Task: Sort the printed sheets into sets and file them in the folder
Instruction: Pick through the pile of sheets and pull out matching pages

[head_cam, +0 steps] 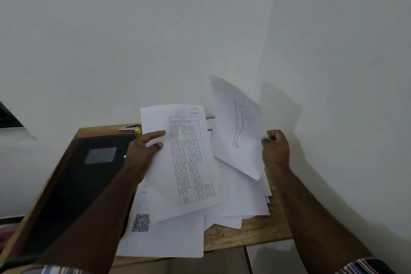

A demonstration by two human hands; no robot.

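My left hand (144, 151) grips the left edge of a printed sheet with a table of text (189, 162), held above the desk. My right hand (274, 147) pinches the right edge of a sheet with an outline figure drawing (238, 127), lifted and tilted upright. Under both lies a loose pile of white printed sheets (233, 202); one at the front left carries a QR code (140, 222). A black folder (84, 176) with a grey label lies shut on the left of the wooden desk (255, 233), partly behind my left forearm.
A stapler with a yellow tip (131, 128) lies at the desk's back edge, beside the wall. White walls (155, 40) meet in a corner right behind the desk. Tiled floor (266, 256) shows below the desk's front edge.
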